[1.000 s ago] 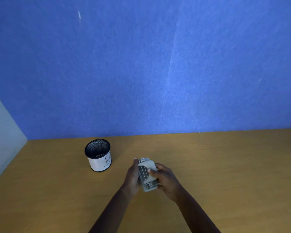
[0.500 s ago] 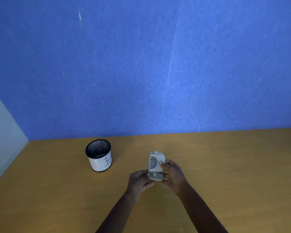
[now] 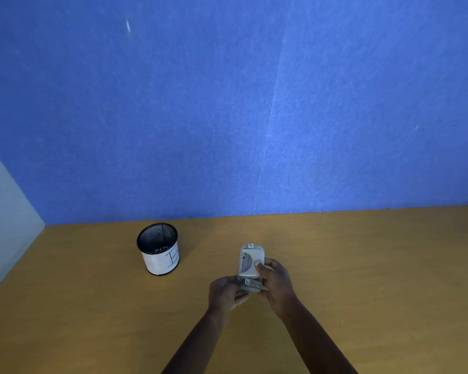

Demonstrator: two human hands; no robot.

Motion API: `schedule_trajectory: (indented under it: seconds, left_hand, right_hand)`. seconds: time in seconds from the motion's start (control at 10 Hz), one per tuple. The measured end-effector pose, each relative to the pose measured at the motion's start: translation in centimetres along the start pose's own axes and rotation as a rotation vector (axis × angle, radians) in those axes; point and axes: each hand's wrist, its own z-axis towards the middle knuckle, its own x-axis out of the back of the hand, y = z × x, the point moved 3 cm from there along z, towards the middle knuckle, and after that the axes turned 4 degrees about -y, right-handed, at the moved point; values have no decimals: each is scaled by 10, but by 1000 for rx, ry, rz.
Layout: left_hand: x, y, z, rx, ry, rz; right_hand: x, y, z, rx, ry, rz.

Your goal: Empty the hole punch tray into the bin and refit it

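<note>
A small grey hole punch (image 3: 250,261) is held just above the wooden desk (image 3: 362,265), its long side pointing away from me. My right hand (image 3: 276,284) grips its right side, thumb on top. My left hand (image 3: 226,292) holds its near lower end from the left; its fingers hide that end, so the tray cannot be told apart from the body. The bin (image 3: 160,249), a black mesh cup with a white paper wrap, stands upright on the desk to the left, apart from both hands. A few paper dots lie inside it.
A blue fabric partition (image 3: 254,103) rises behind the desk. A pale panel (image 3: 3,211) closes off the left side. Bare desk surface extends to the right and toward me.
The hole punch has turned from lying tilted between both hands to pointing away from me. My left hand slid from its left side down to its near end.
</note>
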Motion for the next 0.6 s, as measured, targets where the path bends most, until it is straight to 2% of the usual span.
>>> schedule_trajectory:
  seconds: [0.1, 0.2, 0.3, 0.5, 0.6]
  left_hand:
    - [-1, 0, 2, 35, -47, 0]
    - [-1, -6, 9, 9, -17, 34]
    - [-2, -13, 12, -10, 21, 73]
    - [-6, -21, 3, 79, -84, 147]
    - [-3, -23, 0, 40, -86, 200]
  right_hand:
    - [3, 2, 1, 4, 27, 19]
    - [4, 4, 2, -5, 29, 1]
    - [7, 6, 6, 3, 43, -83]
    - [21, 17, 20, -28, 80, -227]
    - [33, 20, 27, -30, 140, -336]
